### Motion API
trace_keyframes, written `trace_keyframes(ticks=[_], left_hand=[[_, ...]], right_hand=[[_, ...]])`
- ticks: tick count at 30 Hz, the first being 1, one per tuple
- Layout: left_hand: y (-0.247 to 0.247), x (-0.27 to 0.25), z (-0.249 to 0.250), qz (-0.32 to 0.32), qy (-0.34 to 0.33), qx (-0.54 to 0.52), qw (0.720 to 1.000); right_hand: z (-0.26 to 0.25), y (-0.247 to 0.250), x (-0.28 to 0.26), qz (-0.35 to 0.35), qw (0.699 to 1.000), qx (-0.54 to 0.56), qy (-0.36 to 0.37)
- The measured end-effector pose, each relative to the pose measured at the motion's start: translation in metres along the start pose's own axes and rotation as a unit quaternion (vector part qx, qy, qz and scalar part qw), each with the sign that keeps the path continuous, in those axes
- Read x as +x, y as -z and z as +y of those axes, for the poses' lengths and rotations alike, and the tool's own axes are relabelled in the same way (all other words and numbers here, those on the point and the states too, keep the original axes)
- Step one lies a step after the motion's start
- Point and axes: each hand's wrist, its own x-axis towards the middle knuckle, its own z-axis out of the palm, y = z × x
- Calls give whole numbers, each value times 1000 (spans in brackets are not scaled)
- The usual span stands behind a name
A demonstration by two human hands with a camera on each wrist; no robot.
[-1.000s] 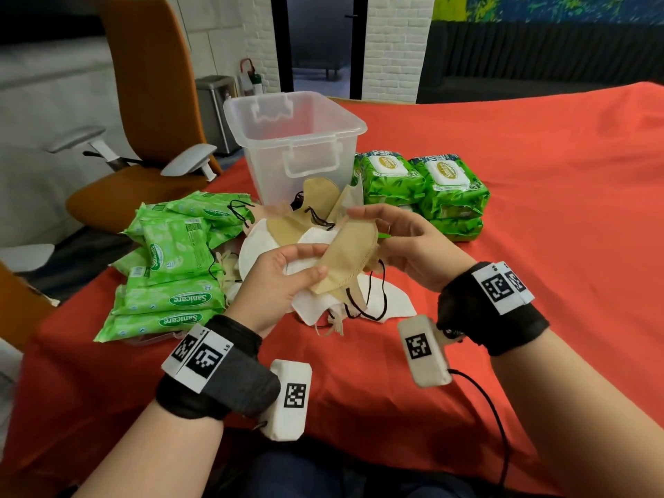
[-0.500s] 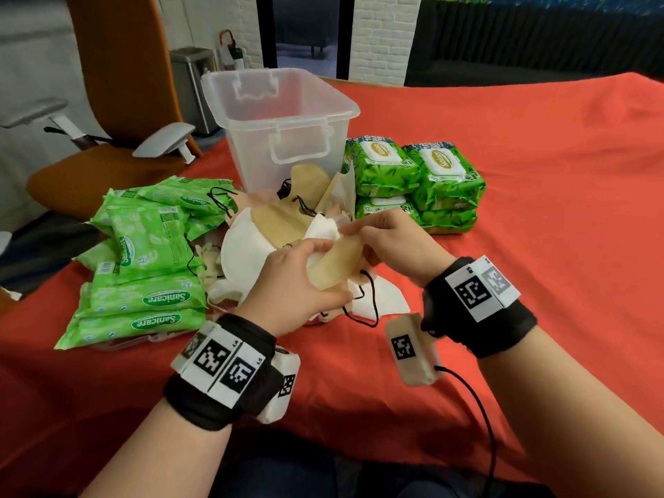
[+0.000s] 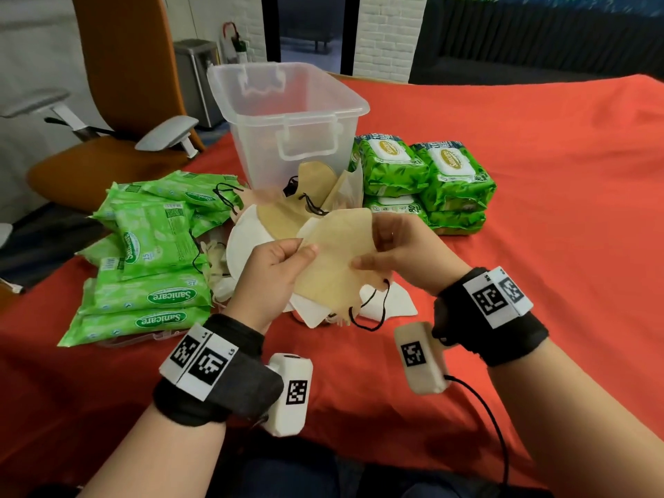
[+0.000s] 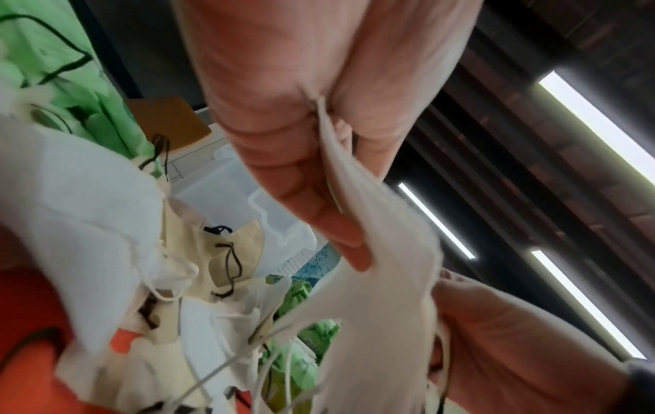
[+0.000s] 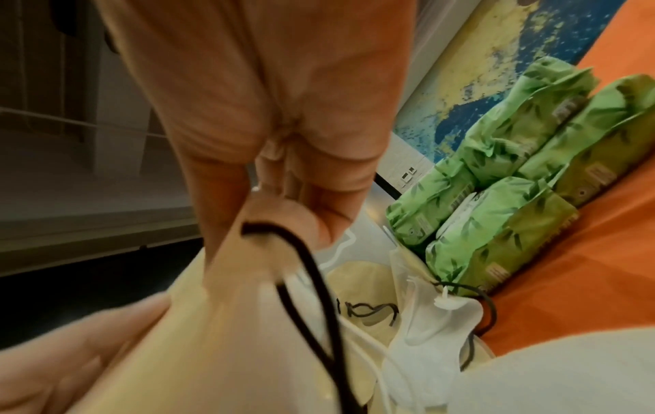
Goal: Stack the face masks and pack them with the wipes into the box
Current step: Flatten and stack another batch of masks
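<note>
At centre frame, left hand (image 3: 273, 274) and right hand (image 3: 402, 253) pinch opposite edges of the tan mask (image 3: 337, 260) above the loose pile — its dangling ear loop (image 3: 370, 310), seemingly free, could snag a neighbour.

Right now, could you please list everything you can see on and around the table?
storage box: one, clear plastic, open, back of the table
bamboo-print wipes packs: four, dark green, stacked right of the box
Sanicare wipes packs: several, light green, piled left
loose face masks: several, tan and white, heaped before the box
held face mask: one, tan, black ear loops
tablecloth: red
office chair: orange, left
bin: grey, behind
left hand, right hand: pinching the held mask's edges
</note>
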Motion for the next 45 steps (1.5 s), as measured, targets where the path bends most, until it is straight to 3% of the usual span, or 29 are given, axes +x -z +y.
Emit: trace_keyframes(ticks=[2,3,5,7,8,10,12,14,16,19,21,23,25,29,31,34,40,45], left_hand=[[3,1,-2,10,2,-24,1000],[4,1,-1,12,3,-34,999],[5,1,0,16,13,-43,999],[6,0,1,13,35,-65,997],[6,0,3,2,50,-86,995],[5,0,6,-22,70,-122,990],[2,-1,8,-25,63,-130,989],[0,-2,8,-15,42,-111,993],[2,-3,4,2,30,-100,995],[6,-1,-2,22,53,-93,994],[6,-1,-4,-4,94,-73,993],[1,-4,-2,-39,122,-83,988],[-3,-5,0,-55,132,-123,982],[-1,-4,-1,-47,107,-197,974],[4,-1,-4,6,98,-167,981],[8,0,-8,5,72,-111,991],[5,-5,-7,-19,13,-13,1000],[4,-9,1,-30,-40,42,998]], right_hand=[[2,7,0,61,997,-52,-1],[3,11,0,135,987,-82,18],[0,15,0,305,942,-104,89],[-10,10,-3,358,911,-114,169],[-12,3,-6,332,907,-158,206],[-12,-12,-11,201,911,-244,263],[-6,-21,-13,72,925,-267,261],[-1,-21,-13,27,939,-248,238],[-1,-19,-16,55,945,-223,233],[-8,-16,-15,192,936,-187,231],[-13,-15,-13,295,913,-149,239],[-17,-17,-11,336,895,-129,265],[-17,-21,-12,290,901,-145,289],[-2,-29,-20,99,925,-197,310],[8,-26,-24,31,934,-214,283],[7,-19,-30,-38,948,-202,242],[-18,-13,-21,32,982,-107,152],[-19,-21,-10,2,962,-244,123]])
